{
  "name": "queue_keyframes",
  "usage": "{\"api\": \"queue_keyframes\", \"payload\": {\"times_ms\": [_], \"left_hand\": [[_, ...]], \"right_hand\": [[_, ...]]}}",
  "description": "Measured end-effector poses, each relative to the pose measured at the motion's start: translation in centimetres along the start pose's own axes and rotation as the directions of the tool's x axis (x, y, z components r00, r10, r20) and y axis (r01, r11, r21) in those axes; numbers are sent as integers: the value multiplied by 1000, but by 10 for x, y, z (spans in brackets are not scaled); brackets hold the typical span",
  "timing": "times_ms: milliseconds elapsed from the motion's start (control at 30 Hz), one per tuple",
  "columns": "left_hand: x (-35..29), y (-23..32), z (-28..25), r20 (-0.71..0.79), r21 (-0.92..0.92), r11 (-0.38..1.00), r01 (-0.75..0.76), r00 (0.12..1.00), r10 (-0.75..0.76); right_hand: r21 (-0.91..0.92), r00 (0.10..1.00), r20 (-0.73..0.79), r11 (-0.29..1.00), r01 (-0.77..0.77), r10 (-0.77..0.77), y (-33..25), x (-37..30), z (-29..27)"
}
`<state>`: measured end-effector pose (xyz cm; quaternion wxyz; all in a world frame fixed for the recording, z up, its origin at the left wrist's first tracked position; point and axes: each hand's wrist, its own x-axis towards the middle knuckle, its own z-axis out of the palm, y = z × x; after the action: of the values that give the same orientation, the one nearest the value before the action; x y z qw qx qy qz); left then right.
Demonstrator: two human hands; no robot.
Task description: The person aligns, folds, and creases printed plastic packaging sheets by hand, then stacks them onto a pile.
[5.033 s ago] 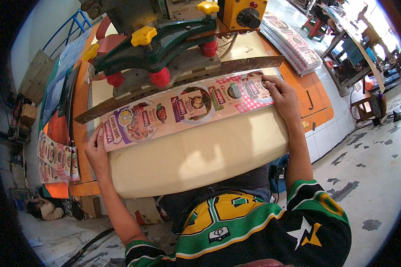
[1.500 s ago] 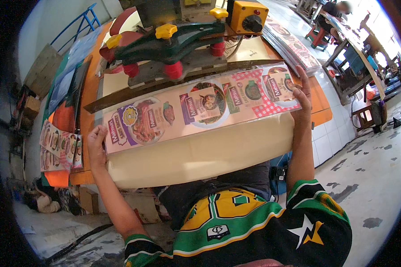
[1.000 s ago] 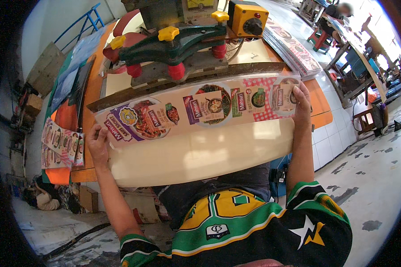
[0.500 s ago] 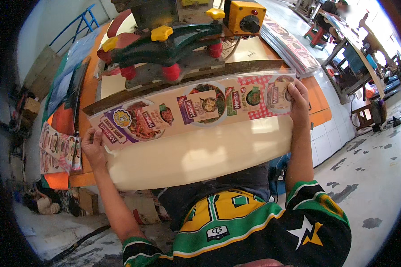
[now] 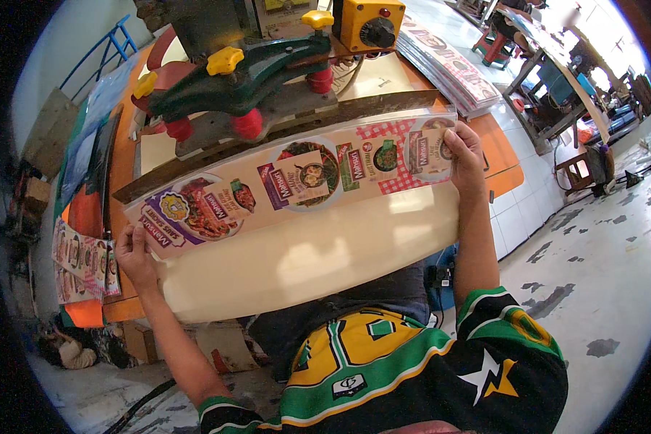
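Note:
A long printed plastic strip (image 5: 259, 199) with food pictures, a red checked patch and a clear film edge stretches between my two hands. My left hand (image 5: 137, 254) pinches its left end, thumb on top. At the other end, my right hand (image 5: 466, 153) grips the strip with the thumb over the print. Its far edge lies along a dark metal bar (image 5: 405, 102) at the foot of a machine. Beneath the strip, a smooth cream surface (image 5: 318, 264) curves toward my lap. The undersides of my fingers are hidden.
Just beyond the strip stands a dark green machine frame (image 5: 267, 71) with yellow knobs and red cylinders. A yellow control box (image 5: 369, 27) sits beside it. Stacked printed sheets (image 5: 452, 69) lie at far right, and smaller printed pieces (image 5: 85, 257) hang at the left table edge.
The whole scene has shifted left and slightly turned in the picture as my head moves. Both hands keep their hold, and the strip stays in about the same place against the bar.

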<state>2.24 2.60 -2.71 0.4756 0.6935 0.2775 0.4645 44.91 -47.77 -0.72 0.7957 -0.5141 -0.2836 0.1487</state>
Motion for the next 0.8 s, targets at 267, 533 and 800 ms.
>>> {"api": "queue_keyframes", "payload": {"times_ms": [267, 533, 800], "left_hand": [[0, -9, -6, -10, -76, 997, 2, 1000, -2], [2, -16, -11, -49, -107, 992, -61, 997, 56], [-1, -1, 4, -63, 8, 993, -120, 991, 120]], "right_hand": [[8, 1000, -25, 1000, 10, -9, -4, -4, 11], [-24, 1000, -16, 1000, 14, -14, -3, -4, 17], [-37, 1000, -9, 999, 0, 0, -5, -3, 15]]}}
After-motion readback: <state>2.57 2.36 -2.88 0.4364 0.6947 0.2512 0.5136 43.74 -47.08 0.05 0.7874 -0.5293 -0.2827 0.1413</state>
